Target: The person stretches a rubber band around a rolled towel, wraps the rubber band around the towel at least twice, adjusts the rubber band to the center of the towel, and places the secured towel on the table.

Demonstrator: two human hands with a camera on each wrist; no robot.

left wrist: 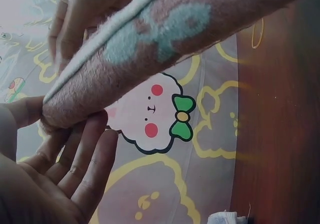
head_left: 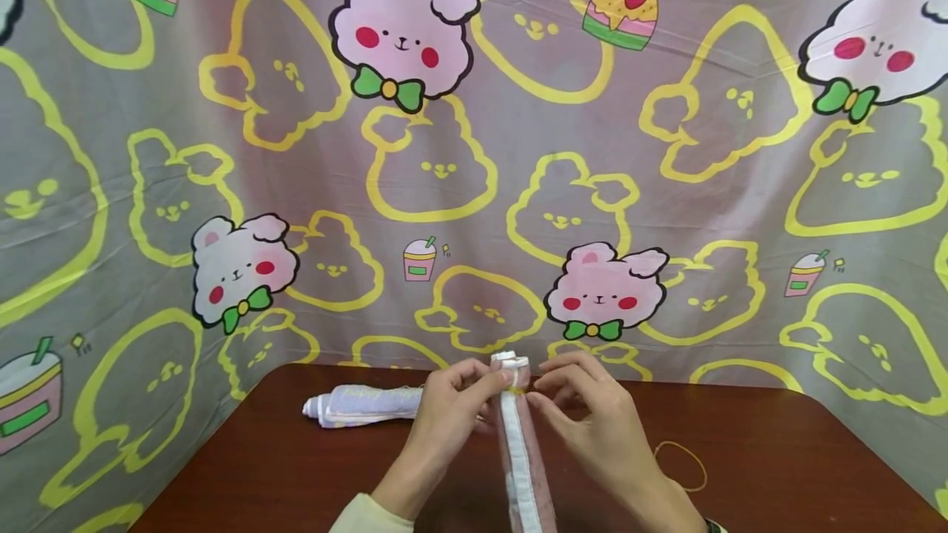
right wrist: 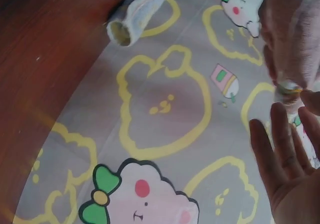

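A rolled pink towel [head_left: 544, 475] with a white edge strip stands out from the person, a pale blue-green pattern on its side. Near its far end, my left hand [head_left: 452, 405] grips the roll between thumb and fingers. A thin yellow rubber band [head_left: 518, 391] circles the roll just below that end. My right hand [head_left: 596, 414] is beside the band, thumb tip right at it. The right wrist view shows that hand's fingers [right wrist: 284, 139] extended and spread beneath the roll's end. The left wrist view has the left fingers [left wrist: 92, 154] under the roll.
A second rolled towel [head_left: 374, 406], lavender and white, lies on the dark wooden table [head_left: 785, 451] behind the left hand. To the right, a loose yellow rubber band [head_left: 699, 463] lies near the right wrist. A cartoon-printed curtain [head_left: 474, 146] hangs along the table's back edge.
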